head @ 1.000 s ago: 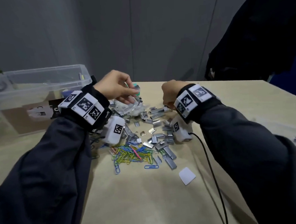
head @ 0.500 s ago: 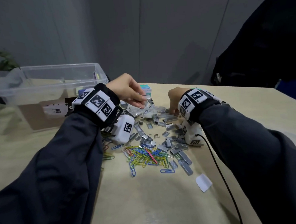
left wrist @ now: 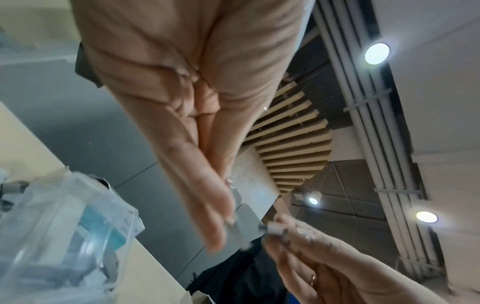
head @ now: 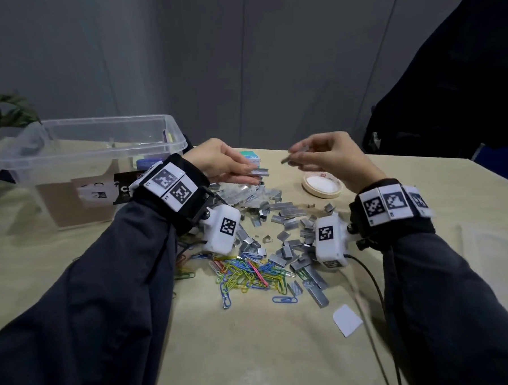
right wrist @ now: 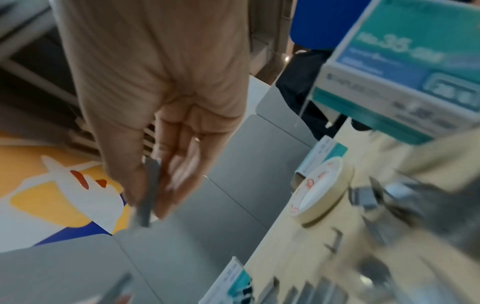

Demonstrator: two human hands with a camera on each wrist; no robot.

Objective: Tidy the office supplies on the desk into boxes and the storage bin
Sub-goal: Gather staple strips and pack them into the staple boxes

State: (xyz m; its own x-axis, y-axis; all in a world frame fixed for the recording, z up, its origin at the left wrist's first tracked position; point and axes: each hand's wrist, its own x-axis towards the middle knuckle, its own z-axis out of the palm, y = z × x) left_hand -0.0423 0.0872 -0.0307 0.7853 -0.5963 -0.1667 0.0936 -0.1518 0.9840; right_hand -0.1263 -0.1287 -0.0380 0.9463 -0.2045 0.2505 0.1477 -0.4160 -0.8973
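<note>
1. my left hand pinches a short strip of staples between thumb and fingertips, held above the far side of the pile.
2. my right hand grips another staple strip in its fingertips, just beside the left one and apart from it; the right wrist view is blurred, so i think it is a single strip.
3. the loose staple strips lie scattered mid-desk, with the coloured paper clips nearer my edge.
4. the small teal staple box sits toward the far edge behind my left hand, and the clear storage bin stands at the far left.
5. i judge these strips light, stiff but brittle: they snap if bent, and the smooth metal slips. best to take them by the long flat sides, not the ends.
</note>
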